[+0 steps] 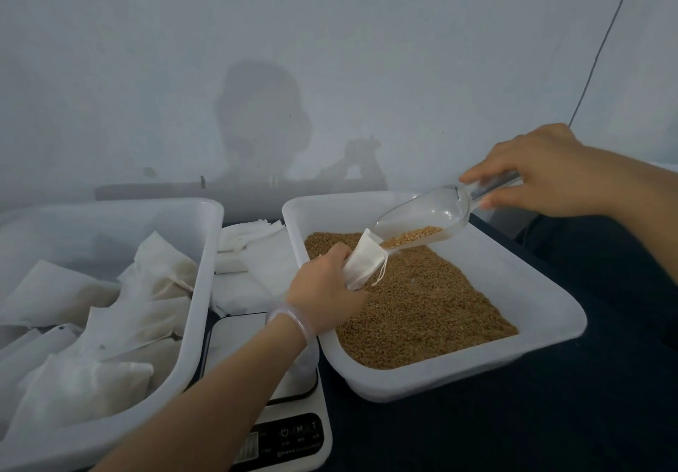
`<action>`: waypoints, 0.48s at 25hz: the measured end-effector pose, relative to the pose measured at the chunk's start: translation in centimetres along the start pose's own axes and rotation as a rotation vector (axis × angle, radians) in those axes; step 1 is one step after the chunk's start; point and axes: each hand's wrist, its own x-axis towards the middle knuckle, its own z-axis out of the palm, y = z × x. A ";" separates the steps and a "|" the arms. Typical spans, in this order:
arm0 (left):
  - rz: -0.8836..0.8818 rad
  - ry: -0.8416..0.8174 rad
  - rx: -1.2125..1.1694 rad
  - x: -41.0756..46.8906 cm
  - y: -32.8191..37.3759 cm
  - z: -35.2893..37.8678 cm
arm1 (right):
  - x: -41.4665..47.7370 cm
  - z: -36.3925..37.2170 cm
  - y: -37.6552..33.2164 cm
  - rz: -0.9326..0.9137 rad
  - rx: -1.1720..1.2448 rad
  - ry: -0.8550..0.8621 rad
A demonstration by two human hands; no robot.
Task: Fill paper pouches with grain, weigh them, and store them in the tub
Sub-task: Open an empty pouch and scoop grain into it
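Note:
My left hand grips a small white paper pouch with a drawstring, its mouth tilted up to the right, above the white tray of brown grain. My right hand holds the handle of a clear plastic scoop. The scoop tilts down to the left, a little grain lies at its lip, and the lip touches the pouch's mouth. A white tub on the left holds several filled pouches. The white scale sits between tub and tray, partly under my left forearm.
A stack of empty white pouches lies behind the scale, between the tub and the tray. A pale wall rises close behind. A dark cloth covers the surface to the right and front of the tray.

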 end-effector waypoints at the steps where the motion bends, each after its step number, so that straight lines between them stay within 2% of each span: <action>1: -0.002 0.002 -0.003 0.0 -0.1 0.0 | 0.0 0.0 0.0 0.001 0.005 0.003; 12: -0.007 0.020 -0.011 -0.1 0.1 0.1 | -0.1 -0.1 -0.6 -0.013 -0.007 0.026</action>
